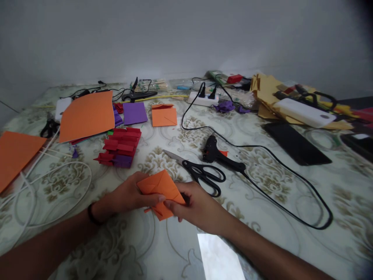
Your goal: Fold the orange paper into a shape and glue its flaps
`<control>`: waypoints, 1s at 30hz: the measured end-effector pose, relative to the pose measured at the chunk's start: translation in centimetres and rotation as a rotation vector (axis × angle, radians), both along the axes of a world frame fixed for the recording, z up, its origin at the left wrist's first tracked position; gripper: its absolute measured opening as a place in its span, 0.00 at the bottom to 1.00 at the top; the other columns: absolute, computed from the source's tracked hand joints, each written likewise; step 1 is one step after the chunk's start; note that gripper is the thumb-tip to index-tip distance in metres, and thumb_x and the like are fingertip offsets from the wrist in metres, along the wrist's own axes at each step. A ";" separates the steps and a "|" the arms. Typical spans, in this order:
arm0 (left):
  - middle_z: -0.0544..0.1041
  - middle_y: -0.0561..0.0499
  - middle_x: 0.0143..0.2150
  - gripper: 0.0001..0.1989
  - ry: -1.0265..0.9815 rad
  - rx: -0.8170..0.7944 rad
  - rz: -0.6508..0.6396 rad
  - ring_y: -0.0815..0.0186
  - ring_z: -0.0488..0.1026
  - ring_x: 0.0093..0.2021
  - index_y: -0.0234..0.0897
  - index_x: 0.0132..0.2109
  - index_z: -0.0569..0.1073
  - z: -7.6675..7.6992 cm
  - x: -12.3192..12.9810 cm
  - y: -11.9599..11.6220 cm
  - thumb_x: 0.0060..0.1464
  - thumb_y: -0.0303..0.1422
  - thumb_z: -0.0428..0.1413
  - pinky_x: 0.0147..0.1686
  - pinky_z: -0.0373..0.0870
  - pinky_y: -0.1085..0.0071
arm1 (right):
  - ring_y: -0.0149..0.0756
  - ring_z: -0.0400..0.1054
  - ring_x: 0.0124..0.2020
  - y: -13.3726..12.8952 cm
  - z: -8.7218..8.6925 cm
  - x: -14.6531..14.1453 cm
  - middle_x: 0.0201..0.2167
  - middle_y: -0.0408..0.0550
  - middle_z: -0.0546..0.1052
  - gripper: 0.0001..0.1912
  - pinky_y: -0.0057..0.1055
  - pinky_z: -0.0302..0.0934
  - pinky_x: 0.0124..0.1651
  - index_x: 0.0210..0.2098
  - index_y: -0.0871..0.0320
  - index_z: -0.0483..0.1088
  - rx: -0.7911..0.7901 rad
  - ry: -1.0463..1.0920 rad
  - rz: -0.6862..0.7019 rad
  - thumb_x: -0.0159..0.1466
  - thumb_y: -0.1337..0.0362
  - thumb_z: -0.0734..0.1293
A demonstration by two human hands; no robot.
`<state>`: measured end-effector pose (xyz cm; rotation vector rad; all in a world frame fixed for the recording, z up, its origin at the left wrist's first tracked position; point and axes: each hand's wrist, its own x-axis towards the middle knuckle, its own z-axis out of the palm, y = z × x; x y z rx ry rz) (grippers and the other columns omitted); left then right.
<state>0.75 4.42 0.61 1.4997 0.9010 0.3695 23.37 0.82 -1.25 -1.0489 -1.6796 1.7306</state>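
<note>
Both my hands hold one folded piece of orange paper (162,186) above the table, its creases showing. My left hand (128,196) grips its left side, thumb across the front; a dark band circles that wrist. On the lower right side, my right hand (198,204) pinches the paper with the thumb on top, and its other fingers are mostly hidden behind. Just beyond lie black-handled scissors (201,171) and a black glue gun (223,153). Red and purple folded paper pieces (121,147) sit to the left, near a folded orange paper (164,116).
Orange sheets (87,116) and a purple square (135,112) lie at the left, beside a looped white cable (58,165). A power strip (203,98) stands at the back. On the right are a black phone (297,143), a white oblong device (304,112) and yellow paper (264,93).
</note>
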 end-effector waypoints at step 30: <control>0.73 0.52 0.28 0.16 -0.104 -0.196 0.130 0.68 0.67 0.28 0.31 0.38 0.77 -1.1 -0.3 -0.8 0.58 0.42 0.66 0.27 0.63 0.74 | 0.25 0.64 0.19 0.1 0.5 -0.3 0.21 0.36 0.66 0.09 0.22 0.63 0.20 0.25 0.56 0.64 -0.103 0.055 -0.185 0.57 0.65 0.68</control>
